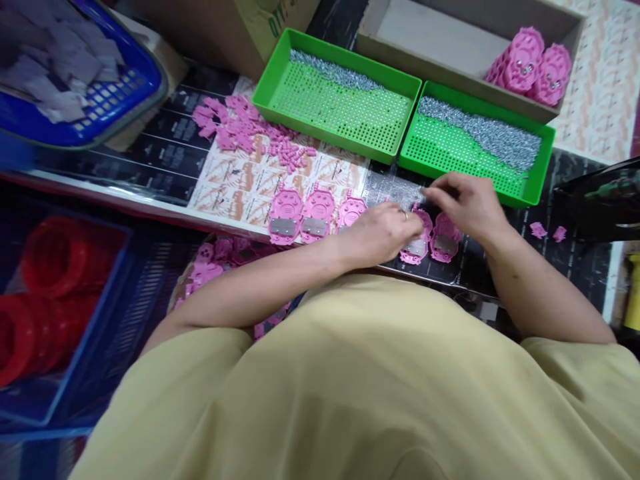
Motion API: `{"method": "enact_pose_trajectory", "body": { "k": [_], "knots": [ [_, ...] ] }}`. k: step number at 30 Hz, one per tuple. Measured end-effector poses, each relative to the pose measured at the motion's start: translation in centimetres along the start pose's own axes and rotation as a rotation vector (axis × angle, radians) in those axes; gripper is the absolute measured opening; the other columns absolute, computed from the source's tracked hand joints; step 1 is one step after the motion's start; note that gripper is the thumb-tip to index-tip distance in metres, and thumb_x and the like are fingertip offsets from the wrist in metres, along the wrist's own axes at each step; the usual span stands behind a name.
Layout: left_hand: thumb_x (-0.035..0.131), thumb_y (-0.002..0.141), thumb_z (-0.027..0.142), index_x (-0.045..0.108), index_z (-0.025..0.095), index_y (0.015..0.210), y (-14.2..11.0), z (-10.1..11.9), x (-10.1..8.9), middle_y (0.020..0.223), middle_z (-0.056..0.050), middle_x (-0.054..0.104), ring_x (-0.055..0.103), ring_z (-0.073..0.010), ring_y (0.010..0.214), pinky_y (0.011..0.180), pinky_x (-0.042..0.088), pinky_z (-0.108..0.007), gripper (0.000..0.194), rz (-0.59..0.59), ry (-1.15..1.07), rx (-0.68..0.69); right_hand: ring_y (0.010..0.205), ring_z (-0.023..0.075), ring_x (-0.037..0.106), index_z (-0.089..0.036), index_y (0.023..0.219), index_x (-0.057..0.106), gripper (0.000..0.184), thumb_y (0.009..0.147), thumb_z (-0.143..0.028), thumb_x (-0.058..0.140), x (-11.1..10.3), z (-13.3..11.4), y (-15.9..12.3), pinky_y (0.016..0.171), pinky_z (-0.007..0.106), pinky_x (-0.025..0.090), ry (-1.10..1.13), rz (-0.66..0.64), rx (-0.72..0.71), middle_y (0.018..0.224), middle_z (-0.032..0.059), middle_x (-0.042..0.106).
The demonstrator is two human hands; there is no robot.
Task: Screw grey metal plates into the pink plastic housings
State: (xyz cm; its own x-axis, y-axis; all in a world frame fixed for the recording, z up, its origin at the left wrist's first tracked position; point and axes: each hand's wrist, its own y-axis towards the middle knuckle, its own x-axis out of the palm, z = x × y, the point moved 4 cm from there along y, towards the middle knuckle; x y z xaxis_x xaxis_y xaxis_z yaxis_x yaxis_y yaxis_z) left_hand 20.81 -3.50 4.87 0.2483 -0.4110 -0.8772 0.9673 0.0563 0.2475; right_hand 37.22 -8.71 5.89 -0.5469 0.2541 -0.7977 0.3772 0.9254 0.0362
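A row of pink plastic casings (pixel 317 208), several with a grey metal plate inside, lies along the front of the table. Bent over the middle of this row is my left hand (pixel 387 232), wearing a ring. Its curled fingertips reach the edge of one pink casing (pixel 415 248) and hide what they grip. Above that casing, my right hand (pixel 467 203) pinches thumb and forefinger together on something too small to name. Just below my right hand lies the rightmost pink casing (pixel 445 245).
Two green perforated trays (pixel 330 113) hold small silver metal pieces (pixel 480 133). Loose pink parts (pixel 240 127) lie left of them. Stacked pink casings (pixel 530 67) stand in a cardboard box (pixel 425 30). A blue basket (pixel 150 73) is at left, a black object (pixel 600 200) at right.
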Motion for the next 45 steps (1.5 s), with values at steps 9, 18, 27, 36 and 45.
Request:
{"method": "enact_pose_trajectory", "body": {
  "k": [9,18,27,36,45],
  "knots": [
    [0.07,0.093,0.037,0.069,0.011,0.091,3.0,-1.0,0.1,0.077,-0.002,0.073,0.068,-0.0101,0.066,0.061,0.053,-0.021,0.026,0.065,-1.188,-0.479,0.068,0.0173,0.064,-0.027,0.086,0.079,0.029,0.074,-0.053,0.08,-2.7,-1.4,-4.6,0.063,0.034,0.05,0.373,0.082,-0.146,0.086,0.0039,0.076],
    [0.057,0.102,0.039,0.072,0.014,0.113,4.1,1.1,0.8,0.11,-0.01,0.078,0.075,-0.018,0.098,0.087,0.058,-0.03,0.031,0.113,-0.716,-0.227,0.064,0.0165,0.063,-0.024,0.075,0.073,0.043,0.064,-0.065,0.082,-3.5,2.4,-4.3,0.053,0.032,0.048,0.621,0.23,0.069,0.079,0.0043,0.073],
    [0.065,0.096,0.027,0.06,0.008,0.135,1.9,4.1,4.1,0.139,-0.022,0.062,0.058,-0.0283,0.135,0.117,0.041,-0.05,0.043,-0.11,0.211,0.237,0.063,0.0181,0.064,-0.024,0.072,0.079,0.031,0.065,-0.055,0.083,-2.1,5.5,-1.7,0.059,0.033,0.051,0.366,-0.035,0.16,0.071,0.0037,0.075],
    [0.053,0.101,0.018,0.062,0.007,0.133,1.1,4.0,4.8,0.133,-0.019,0.067,0.062,-0.0256,0.13,0.116,0.044,-0.049,0.034,-0.038,0.241,0.302,0.068,0.0191,0.067,-0.026,0.073,0.08,0.023,0.074,-0.048,0.078,-1.4,5.1,-0.8,0.066,0.034,0.05,0.136,-0.144,0.046,0.074,0.0027,0.076],
    [0.049,0.102,0.014,0.061,0.009,0.134,1.1,3.9,4.8,0.134,-0.018,0.067,0.061,-0.0251,0.131,0.114,0.045,-0.047,0.035,-0.072,0.261,0.299,0.06,0.014,0.057,-0.021,0.086,0.073,0.018,0.073,-0.031,0.08,-0.4,4.6,-0.5,0.061,0.029,0.042,0.025,-0.151,-0.002,0.069,-0.0006,0.069]
  ]
}}
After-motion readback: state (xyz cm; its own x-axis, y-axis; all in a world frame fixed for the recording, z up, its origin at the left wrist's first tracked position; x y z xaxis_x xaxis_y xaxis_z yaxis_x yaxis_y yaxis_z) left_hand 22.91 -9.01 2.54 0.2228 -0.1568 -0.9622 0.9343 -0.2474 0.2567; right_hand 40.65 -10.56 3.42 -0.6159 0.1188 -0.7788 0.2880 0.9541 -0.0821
